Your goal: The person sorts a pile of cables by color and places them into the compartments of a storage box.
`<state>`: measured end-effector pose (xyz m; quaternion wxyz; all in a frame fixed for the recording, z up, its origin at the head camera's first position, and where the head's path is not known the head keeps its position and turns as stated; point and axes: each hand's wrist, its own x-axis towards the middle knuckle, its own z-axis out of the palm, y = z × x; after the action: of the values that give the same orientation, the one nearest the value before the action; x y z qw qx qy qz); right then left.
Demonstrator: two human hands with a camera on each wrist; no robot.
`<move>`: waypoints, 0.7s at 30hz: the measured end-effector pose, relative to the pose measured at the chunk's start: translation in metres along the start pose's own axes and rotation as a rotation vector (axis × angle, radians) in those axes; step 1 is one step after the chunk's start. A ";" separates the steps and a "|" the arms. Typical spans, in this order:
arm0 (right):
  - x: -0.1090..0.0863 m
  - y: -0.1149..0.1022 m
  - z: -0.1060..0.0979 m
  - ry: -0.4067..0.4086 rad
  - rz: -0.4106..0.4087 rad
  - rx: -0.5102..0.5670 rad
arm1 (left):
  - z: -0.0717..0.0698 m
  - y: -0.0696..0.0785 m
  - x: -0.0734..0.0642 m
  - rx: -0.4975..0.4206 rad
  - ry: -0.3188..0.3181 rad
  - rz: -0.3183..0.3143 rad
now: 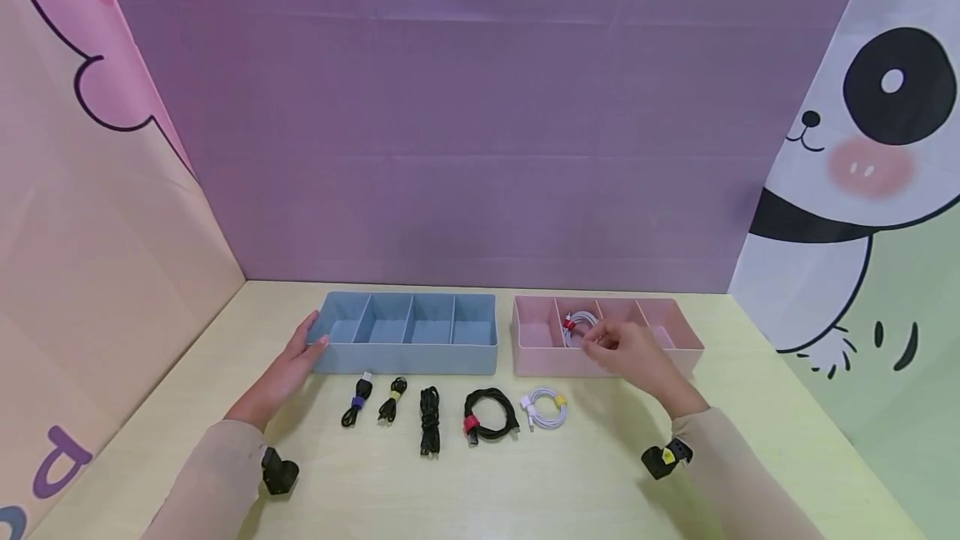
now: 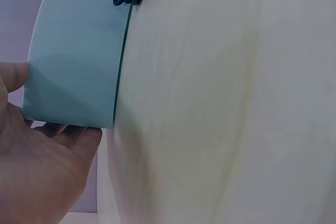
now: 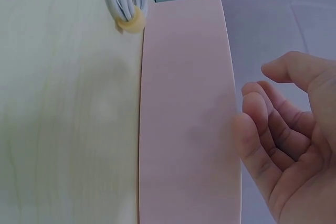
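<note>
A blue divided box [image 1: 405, 359] stands at the back left of the table. My left hand [image 1: 296, 354] grips its left end, thumb at the front rim and fingers against the end wall. To the right is a pink divided box [image 1: 558, 362]. In its second compartment from the left lies a coiled white cable [image 1: 581, 323] with a red tie. My right hand [image 1: 633, 354] hovers over the pink box's front rim beside that cable. Its fingers are loosely bent, and in the right wrist view a gap shows between thumb and fingertips, with nothing held.
In front of the boxes lie a short black cable with a purple tie [image 1: 362, 392], one with a yellow tie [image 1: 392, 400], a bundled black cable [image 1: 430, 422], a looped black cable with a red tie [image 1: 491, 433] and a coiled white cable with a yellow tie [image 1: 551, 422].
</note>
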<state>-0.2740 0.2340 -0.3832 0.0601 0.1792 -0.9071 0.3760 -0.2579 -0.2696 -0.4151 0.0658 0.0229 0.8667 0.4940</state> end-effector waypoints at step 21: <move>-0.009 0.003 0.018 -0.076 -0.019 0.042 | 0.000 -0.002 0.000 0.003 -0.005 0.006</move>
<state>-0.2659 0.2259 -0.4004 0.0251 0.2030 -0.8989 0.3875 -0.2581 -0.2708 -0.4165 0.0662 0.0268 0.8671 0.4930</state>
